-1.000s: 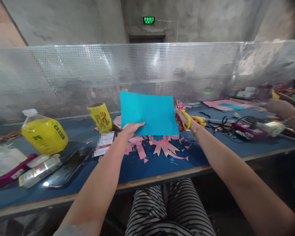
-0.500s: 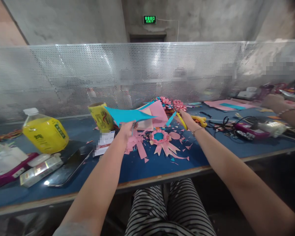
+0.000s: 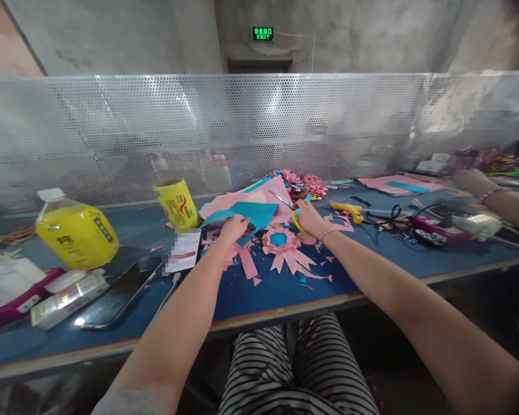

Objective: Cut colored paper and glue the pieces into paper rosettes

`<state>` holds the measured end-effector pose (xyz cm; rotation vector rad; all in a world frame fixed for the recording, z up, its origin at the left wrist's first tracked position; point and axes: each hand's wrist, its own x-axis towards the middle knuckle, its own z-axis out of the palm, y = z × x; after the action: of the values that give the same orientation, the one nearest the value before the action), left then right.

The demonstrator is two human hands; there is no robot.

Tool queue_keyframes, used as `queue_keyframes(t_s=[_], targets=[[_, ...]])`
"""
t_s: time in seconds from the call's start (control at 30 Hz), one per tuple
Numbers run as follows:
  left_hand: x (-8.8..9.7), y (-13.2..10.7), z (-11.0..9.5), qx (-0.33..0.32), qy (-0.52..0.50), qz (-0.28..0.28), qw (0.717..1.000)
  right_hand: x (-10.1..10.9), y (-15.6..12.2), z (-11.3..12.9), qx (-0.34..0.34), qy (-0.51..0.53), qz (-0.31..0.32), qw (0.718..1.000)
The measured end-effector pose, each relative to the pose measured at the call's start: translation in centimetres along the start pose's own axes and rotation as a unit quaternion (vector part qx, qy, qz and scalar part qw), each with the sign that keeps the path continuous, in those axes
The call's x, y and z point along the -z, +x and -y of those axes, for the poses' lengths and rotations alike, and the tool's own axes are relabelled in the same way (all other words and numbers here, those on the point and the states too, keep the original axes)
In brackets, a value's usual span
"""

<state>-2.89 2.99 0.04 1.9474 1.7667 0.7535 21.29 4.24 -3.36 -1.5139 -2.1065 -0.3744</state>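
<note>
My left hand [image 3: 237, 228] pinches a sheet of blue paper [image 3: 262, 213] by its near edge, above the table. In my right hand [image 3: 310, 219] are scissors [image 3: 284, 200] with yellow handles, their blades pointing up and left past the blue sheet's right corner. A small blue paper piece [image 3: 307, 198] shows at the right hand's fingers; whether they grip it I cannot tell. Between and below both hands lies a pink paper rosette [image 3: 281, 240] with a blue centre and pink tails. Pink paper sheets [image 3: 218, 206] lie behind the blue one.
A yellow cylinder [image 3: 177, 203] stands left of the paper, with a yellow-filled jug [image 3: 78, 233] and a phone [image 3: 119, 297] farther left. To the right are a yellow glue gun [image 3: 350, 211], cables and a purple power strip [image 3: 447, 229]. A co-worker's hand [image 3: 471, 181] is at far right.
My left hand has lowered the blue sheet and drawn it nearer. My right hand has moved left and closer with the scissors, whose blades now show beside the sheet.
</note>
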Motion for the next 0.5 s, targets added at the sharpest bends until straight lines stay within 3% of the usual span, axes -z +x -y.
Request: queue_keyframes(t_s=[0.07,0.17,0.33,0.5], targets=[[-0.08,-0.08,0.13,-0.051,0.136,-0.019,0.989,-0.15,0.03,0.04,-0.004,0.004,0.013,1.000],[-0.42,-0.11,0.11,-0.084,0.199,-0.028,0.976,-0.26,0.07,0.06,-0.016,0.019,0.029,0.999],[-0.84,-0.02,0.11,-0.083,0.216,-0.080,0.970,-0.25,0.10,0.07,-0.036,0.049,0.022,0.998],[-0.54,0.10,0.49,-0.103,0.164,-0.156,0.968,-0.08,0.06,0.00,-0.032,0.067,0.012,0.997]])
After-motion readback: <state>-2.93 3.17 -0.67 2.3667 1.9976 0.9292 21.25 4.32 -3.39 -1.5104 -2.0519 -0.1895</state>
